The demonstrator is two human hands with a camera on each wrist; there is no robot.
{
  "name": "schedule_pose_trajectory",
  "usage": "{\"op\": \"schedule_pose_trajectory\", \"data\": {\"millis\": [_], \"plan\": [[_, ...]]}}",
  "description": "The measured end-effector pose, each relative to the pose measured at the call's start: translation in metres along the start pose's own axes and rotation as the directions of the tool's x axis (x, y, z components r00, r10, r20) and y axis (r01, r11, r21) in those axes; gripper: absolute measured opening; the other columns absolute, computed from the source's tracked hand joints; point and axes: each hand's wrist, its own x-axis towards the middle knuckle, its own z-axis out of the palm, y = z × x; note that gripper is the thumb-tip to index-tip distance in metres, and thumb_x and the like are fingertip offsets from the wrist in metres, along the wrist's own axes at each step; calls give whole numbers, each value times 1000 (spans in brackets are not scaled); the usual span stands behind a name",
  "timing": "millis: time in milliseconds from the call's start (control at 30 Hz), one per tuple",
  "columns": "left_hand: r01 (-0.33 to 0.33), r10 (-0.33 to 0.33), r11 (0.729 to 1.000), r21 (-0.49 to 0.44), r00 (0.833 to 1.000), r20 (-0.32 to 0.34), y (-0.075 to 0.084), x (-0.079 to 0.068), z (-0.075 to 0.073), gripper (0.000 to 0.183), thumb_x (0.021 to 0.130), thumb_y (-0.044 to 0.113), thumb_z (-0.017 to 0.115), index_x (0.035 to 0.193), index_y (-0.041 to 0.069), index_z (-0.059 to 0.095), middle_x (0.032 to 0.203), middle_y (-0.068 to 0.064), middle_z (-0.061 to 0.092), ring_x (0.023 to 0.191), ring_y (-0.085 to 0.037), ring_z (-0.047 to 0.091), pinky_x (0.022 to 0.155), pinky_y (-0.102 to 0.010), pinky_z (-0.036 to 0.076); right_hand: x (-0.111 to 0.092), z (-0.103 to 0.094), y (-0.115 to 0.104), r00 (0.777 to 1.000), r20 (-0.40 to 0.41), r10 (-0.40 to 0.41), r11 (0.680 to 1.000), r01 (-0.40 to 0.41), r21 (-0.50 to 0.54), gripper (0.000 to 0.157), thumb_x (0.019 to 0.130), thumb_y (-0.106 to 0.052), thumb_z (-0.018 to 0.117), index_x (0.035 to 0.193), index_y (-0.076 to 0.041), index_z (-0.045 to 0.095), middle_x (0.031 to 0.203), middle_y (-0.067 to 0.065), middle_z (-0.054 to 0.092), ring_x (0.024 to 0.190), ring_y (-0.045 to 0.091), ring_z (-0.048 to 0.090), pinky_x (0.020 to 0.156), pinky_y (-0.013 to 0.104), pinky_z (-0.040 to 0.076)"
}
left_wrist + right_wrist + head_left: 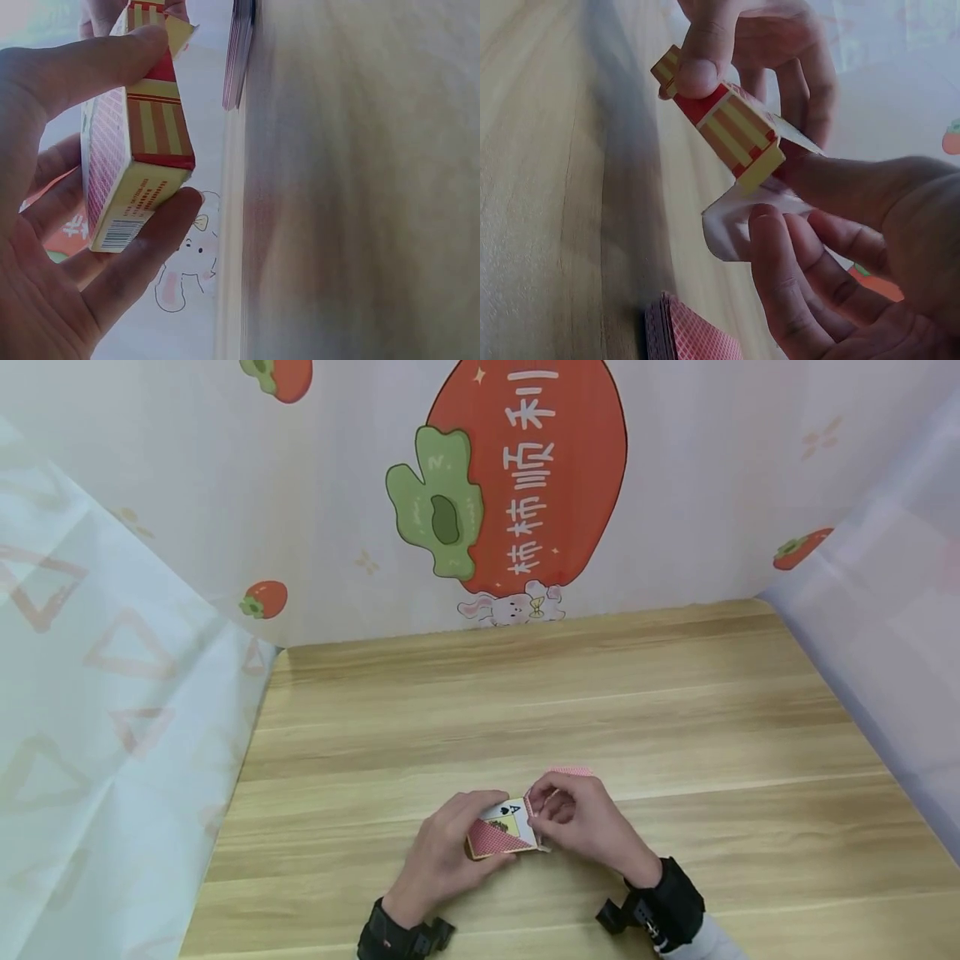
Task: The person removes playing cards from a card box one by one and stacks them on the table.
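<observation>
1. Left hand: I gripped the card box, lower centre of the head frame. My thumb lay on its striped narrow side, other fingers round the back and by the barcode end; likely spread that way to brace it without squashing the walls.
2. Right hand: I pinched the white flap at the box's right end, thumb at the mouth, index fingertip on the flap. Probably two hands because one had to steady while the other worked the flap.
3. Box looked lifted off the table and tilted in the wrist views, which presumably gave my fingers room underneath. Ace face pointed up toward the head camera, flap end toward my right hand, so easy reach. Couldn't see inside the box.
4. Card stack: on the table just beyond my right hand, partly hidden by it in the head frame, red patterned back showing. Near, but out of the way of both hands, I'd judge.
5. Persimmon backdrop: upper centre, behind the table's far edge.
</observation>
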Motion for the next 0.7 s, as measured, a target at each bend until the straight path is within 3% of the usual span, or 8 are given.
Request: {"op": "schedule_pose_trajectory", "data": {"millis": [467, 700], "plan": [[86, -74, 993, -86, 988, 136, 6, -1, -2, 77, 77, 27, 90, 144, 10, 57, 137, 6, 62, 121, -7, 60, 96, -31, 55, 0, 1, -2, 989, 6, 149, 988, -149, 33, 20, 83, -1, 80, 101, -5, 71, 90, 6, 71, 77, 14, 71, 71, 27, 61], [73, -64, 995, -74, 991, 117, 4, 0, -1, 72, 79, 26, 88, 142, 12, 56, 135, 6, 62, 116, -7, 61, 92, -30, 56, 1, -2, -2, 987, 10, 162, 986, -162, 50, 14, 86, -11, 81, 97, -6, 73, 89, 4, 73, 77, 14, 72, 71, 27, 61]]}}
